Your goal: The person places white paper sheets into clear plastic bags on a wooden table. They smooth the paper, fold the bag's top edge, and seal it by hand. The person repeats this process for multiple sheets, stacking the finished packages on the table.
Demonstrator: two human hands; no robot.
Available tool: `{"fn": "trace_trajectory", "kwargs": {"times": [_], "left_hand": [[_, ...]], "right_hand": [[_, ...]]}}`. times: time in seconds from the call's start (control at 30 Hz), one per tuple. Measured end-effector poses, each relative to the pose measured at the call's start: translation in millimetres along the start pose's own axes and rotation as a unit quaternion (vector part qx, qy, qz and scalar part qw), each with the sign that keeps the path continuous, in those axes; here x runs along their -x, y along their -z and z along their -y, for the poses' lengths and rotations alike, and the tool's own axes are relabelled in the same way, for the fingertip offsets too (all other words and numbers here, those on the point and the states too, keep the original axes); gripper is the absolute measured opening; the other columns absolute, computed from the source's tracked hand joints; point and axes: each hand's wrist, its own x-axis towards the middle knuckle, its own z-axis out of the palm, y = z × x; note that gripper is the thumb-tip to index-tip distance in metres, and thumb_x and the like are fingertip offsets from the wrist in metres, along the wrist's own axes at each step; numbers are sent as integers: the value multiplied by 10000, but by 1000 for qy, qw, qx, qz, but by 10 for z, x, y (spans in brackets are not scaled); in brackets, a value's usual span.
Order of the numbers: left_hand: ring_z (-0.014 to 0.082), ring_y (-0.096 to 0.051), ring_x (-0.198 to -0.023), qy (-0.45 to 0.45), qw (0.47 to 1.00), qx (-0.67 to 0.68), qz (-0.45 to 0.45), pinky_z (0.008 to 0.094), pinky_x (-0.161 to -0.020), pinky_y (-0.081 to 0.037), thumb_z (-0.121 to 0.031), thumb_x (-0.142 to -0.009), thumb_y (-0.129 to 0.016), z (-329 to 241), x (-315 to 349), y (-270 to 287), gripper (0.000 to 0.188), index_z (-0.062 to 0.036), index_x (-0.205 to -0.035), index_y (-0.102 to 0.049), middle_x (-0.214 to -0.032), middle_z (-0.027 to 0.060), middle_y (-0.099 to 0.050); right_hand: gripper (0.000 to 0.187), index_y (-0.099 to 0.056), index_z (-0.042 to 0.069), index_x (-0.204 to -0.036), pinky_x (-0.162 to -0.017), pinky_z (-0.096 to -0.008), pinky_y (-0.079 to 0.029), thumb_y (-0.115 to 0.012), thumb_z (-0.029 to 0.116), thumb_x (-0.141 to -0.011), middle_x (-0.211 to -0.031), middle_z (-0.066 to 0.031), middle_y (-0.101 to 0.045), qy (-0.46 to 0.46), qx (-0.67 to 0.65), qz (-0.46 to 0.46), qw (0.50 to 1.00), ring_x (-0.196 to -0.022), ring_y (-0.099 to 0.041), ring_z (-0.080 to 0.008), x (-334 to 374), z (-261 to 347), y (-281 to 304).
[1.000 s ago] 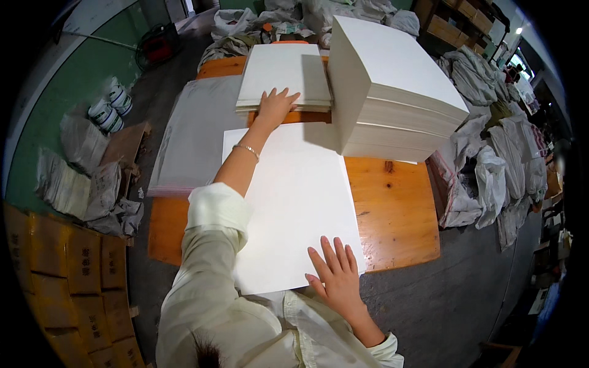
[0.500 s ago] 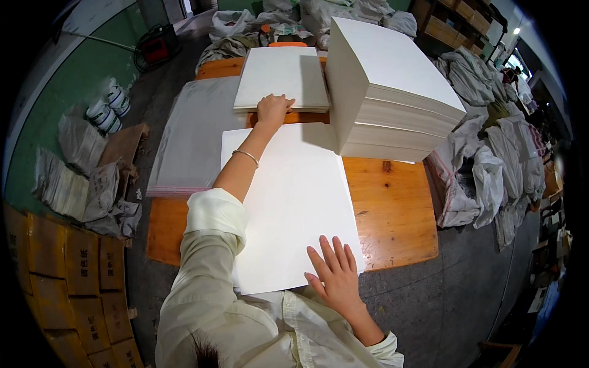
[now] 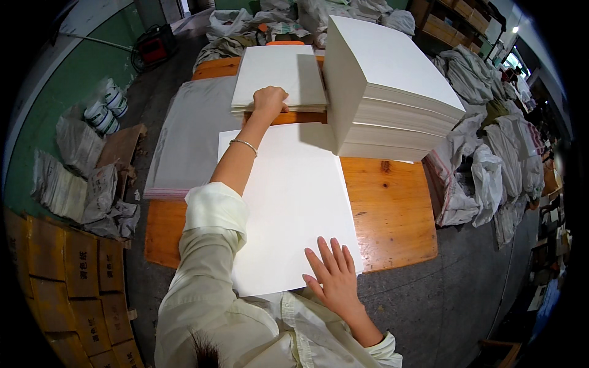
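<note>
My left hand (image 3: 270,101) reaches forward to the near edge of a low stack of off-white paper sheets (image 3: 279,70). Its fingers are curled closed over that edge, gripping the paper there; how many sheets are in the grip is hidden. Straight below me lies a large white sheet (image 3: 288,202), with a bit of another edge showing beneath its right side. My right hand (image 3: 336,279) rests flat with fingers spread on this sheet's lower right corner and holds nothing. A tall block of thick white sheets (image 3: 399,116) rises at the far right.
Everything stands on a wooden table (image 3: 392,214). Grey plastic-covered sheets (image 3: 190,135) lie on its left. Cardboard boxes (image 3: 80,264) are piled at the lower left. Plastic bags and covers (image 3: 478,178) crowd the floor on the right, and wrapped white tubs (image 3: 101,116) stand by the green wall.
The fingers of my left hand have curled in at the near edge of the low stack, where before they lay stretched across it. My right hand has stayed in place on the sheet.
</note>
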Motion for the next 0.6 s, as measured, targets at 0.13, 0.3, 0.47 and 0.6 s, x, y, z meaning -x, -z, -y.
{"fn": "trace_trajectory", "kwargs": {"times": [0.13,0.3,0.47,0.6], "left_hand": [[254,-664,-828,13,1000,6,14,366,-691,-509,-339,-670,-777,-8,32,34,299,-144,-888,-718,-787,82,-686],[260,-612,-920,-12,981,150,-119,373,-797,-470,-357,-733,-754,-97,363,268,327,-102,-928,-694,-858,71,-664],[243,-581,-753,-286,899,234,-234,370,-730,-464,-212,-733,-755,-383,1576,1667,175,-90,-750,-630,-768,58,-606],[148,-547,-598,-544,818,95,-159,293,-563,-459,-376,-881,-562,-385,3175,2619,279,-131,-762,-624,-672,1,-554]], "right_hand": [[522,-472,143,-1359,-1087,-501,-238,-554,367,-895,-1450,-158,-369,1,-1,-1,1000,-1326,-335,-376,-2,8,5],[527,-468,144,-1362,-1089,-502,-234,-556,365,-892,-1452,-158,-364,8,-5,3,1000,-1328,-332,-377,-19,24,5],[521,-469,146,-1362,-1092,-497,-231,-549,366,-896,-1459,-153,-356,4,8,-3,1000,-1332,-327,-374,-3,38,0],[516,-473,147,-1360,-1098,-491,-222,-545,364,-898,-1460,-147,-358,5,27,-7,1000,-1338,-322,-368,15,58,-5]]}}
